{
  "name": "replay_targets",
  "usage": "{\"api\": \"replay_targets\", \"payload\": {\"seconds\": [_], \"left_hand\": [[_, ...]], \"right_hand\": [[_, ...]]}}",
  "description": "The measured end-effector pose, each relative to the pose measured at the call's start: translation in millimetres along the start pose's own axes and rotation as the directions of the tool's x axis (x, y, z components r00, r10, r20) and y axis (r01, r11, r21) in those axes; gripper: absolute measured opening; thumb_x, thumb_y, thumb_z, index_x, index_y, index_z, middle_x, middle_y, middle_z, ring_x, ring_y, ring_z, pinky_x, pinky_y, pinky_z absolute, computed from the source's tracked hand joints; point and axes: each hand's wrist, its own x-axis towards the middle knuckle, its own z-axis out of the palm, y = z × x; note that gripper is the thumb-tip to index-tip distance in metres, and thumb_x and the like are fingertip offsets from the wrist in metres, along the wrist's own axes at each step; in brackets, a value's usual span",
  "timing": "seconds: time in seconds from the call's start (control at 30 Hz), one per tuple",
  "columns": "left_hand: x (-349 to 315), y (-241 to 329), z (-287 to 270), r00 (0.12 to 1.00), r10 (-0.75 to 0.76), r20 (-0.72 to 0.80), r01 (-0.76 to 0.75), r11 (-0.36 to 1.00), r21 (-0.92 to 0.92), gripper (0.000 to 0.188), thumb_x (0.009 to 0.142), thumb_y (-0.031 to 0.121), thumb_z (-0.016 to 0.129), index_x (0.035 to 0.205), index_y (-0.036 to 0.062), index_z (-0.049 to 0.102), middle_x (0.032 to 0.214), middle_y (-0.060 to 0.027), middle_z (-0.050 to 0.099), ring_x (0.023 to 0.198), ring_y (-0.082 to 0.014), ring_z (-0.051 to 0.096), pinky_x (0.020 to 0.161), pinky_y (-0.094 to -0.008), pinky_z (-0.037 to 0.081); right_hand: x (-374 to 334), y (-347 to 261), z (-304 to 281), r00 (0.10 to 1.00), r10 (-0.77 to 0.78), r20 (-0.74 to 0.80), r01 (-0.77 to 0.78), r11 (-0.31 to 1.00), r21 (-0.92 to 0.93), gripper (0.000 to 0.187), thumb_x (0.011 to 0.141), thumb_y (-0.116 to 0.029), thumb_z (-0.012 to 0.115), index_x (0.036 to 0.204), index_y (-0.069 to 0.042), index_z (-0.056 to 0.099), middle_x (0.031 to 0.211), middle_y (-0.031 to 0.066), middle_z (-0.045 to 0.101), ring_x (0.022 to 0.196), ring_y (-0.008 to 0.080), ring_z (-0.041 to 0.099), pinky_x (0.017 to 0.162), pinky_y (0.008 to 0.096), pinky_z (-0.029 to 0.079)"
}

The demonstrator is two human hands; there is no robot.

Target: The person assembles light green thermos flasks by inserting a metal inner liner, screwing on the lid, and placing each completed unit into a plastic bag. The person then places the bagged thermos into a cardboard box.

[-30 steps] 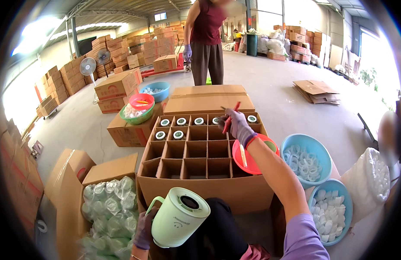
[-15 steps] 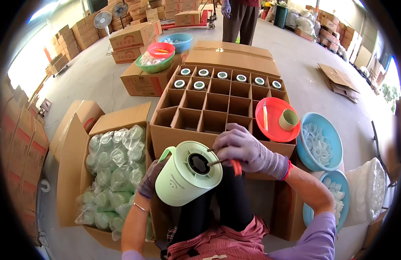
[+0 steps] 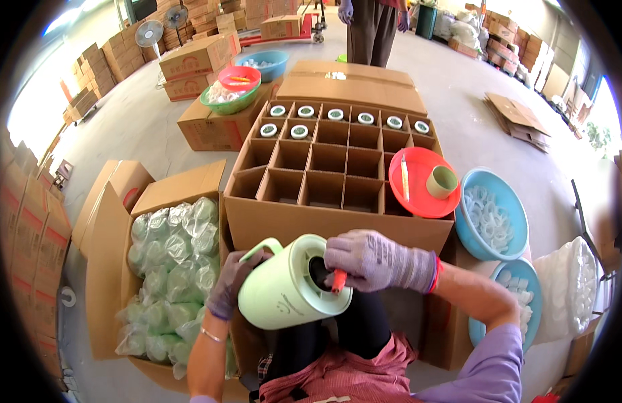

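Note:
A pale green jug point(image 3: 276, 290) with a loop handle lies tilted above my lap, its ringed end with a dark round opening turned to the right. My gloved left hand point(image 3: 232, 287) grips it from the left, by the handle; some of its fingers are hidden behind the jug. At the opening, my gloved right hand point(image 3: 375, 260) is closed around a tool with a red grip point(image 3: 338, 281). The tool's metal part is hidden by my hand and the opening's rim.
Ahead stands a divided carton point(image 3: 338, 225) with several white-capped bottles. On its right corner rests a red plate point(image 3: 412, 168) with a green ring point(image 3: 442, 181). Blue basins point(image 3: 524, 225) of white parts stand right; a carton of bagged green items point(image 3: 180, 269) stands left. A person point(image 3: 371, 37) stands beyond.
My right hand has come down and closer onto the opening, hiding the tool's metal prongs. The jug has tipped so that its opening faces more to the right.

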Motion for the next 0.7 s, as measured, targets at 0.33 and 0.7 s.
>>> {"api": "replay_targets", "payload": {"seconds": [0.33,0.7], "left_hand": [[-81,-9,51,0.878,-0.472,-0.078,0.429,0.849,-0.309,0.035,0.092,0.023,0.070,0.114,-0.0042,0.068,0.100,-0.0084,0.072,0.089,-0.0141,0.065,0.080,-0.0314,0.054],[-118,-4,50,0.849,-0.354,0.393,0.491,0.801,-0.341,0.059,0.086,0.001,0.059,0.143,-0.0018,0.045,0.134,-0.0112,0.059,0.125,-0.0210,0.052,0.107,-0.0340,0.041]], "right_hand": [[-7,25,12,0.799,0.555,0.233,-0.599,0.697,0.393,0.029,0.095,-0.033,0.064,0.103,-0.005,0.062,0.079,0.0094,0.070,0.072,0.0156,0.068,0.067,0.0356,0.054],[-42,63,-7,0.697,0.611,-0.376,-0.568,0.790,0.233,0.019,0.093,-0.019,0.062,0.102,-0.003,0.056,0.092,0.0182,0.061,0.085,0.0327,0.063,0.075,0.0405,0.052]]}}
